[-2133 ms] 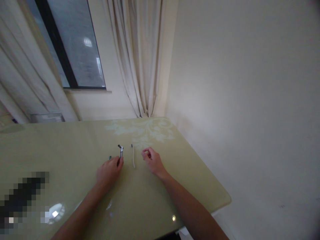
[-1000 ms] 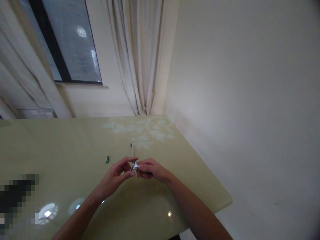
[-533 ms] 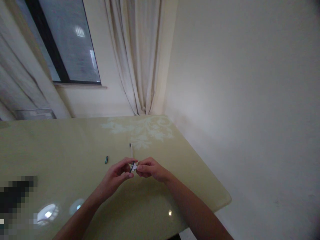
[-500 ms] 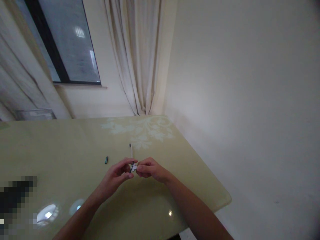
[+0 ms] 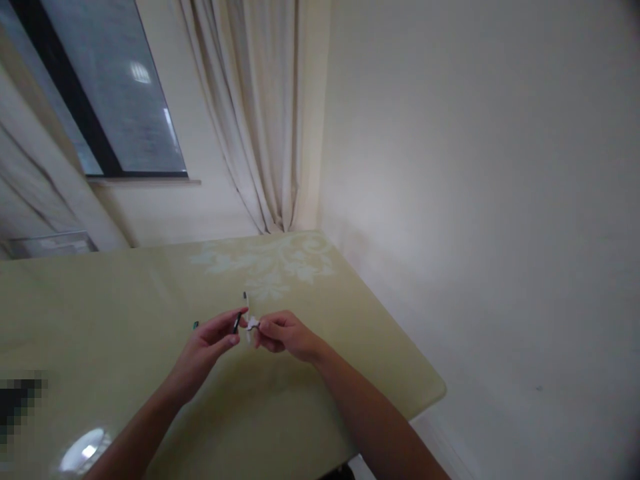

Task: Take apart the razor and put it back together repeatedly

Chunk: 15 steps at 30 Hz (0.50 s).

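Observation:
My left hand (image 5: 203, 348) grips a small dark, flat strip (image 5: 237, 324) by its ends, between thumb and fingertips. Just to its right, my right hand (image 5: 289, 335) pinches a small white piece (image 5: 253, 324) with an uneven outline. A narrow gap seems to separate the strip and the white piece; what exactly they are is too small to tell. Behind the fingers lies a thin white stick or cable with a dark tip (image 5: 245, 295), partly covered by the hands. Beyond my left hand, a small dark-green piece (image 5: 195, 325) shows, partly hidden.
The glossy yellow-green table (image 5: 125, 313) has a pale floral pattern near its far right corner. A wall (image 5: 450, 200) runs along its right side. Curtains (image 5: 265, 120) and a window (image 5: 110, 87) stand behind. A blurred-out dark object (image 5: 17, 400) is at the left.
The white piece, which was against the dark strip, is now a little apart from it to the right. My view has turned slightly right, and my left hand now partly covers the dark-green piece.

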Available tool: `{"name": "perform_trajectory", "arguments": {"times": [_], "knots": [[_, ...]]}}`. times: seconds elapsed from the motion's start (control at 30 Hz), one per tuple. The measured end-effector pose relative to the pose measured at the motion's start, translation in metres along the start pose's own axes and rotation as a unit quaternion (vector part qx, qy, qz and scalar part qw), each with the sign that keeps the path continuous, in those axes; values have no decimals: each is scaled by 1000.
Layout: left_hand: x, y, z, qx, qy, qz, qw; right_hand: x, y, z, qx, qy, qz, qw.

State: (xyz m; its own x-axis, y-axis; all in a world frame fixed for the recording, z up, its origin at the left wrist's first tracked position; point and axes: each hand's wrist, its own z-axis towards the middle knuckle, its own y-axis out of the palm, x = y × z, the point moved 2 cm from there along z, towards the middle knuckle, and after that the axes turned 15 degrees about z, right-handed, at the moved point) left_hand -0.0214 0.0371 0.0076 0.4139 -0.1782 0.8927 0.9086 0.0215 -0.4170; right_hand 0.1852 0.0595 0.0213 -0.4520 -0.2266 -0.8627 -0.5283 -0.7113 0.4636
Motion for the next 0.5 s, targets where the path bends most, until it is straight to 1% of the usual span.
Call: {"name": "perform_trajectory", "arguments": {"times": [0.07,0.1,0.2,0.27,0.33,0.4,0.43,0.5], "knots": [[7,9,15,1,10,83,996,-4,-10,4,55,-30,21,998],[11,18,24,-8,20,135,991,-7,-18,5,94,-57,33,993],[25,57,53,-38,75,249,965,-18,-43,5,215,-149,71,963],[31,88,73,-81,69,299,948,-25,-60,1,277,-194,77,938],[33,116,93,-95,52,301,947,-30,-75,-4,321,-226,74,917],[31,136,110,-107,23,295,949,-32,-87,-8,349,-244,74,902],[28,143,116,-112,9,289,951,-33,-91,-10,359,-249,76,896],[22,152,124,-118,-19,274,954,-33,-97,-13,374,-256,82,887]]}}
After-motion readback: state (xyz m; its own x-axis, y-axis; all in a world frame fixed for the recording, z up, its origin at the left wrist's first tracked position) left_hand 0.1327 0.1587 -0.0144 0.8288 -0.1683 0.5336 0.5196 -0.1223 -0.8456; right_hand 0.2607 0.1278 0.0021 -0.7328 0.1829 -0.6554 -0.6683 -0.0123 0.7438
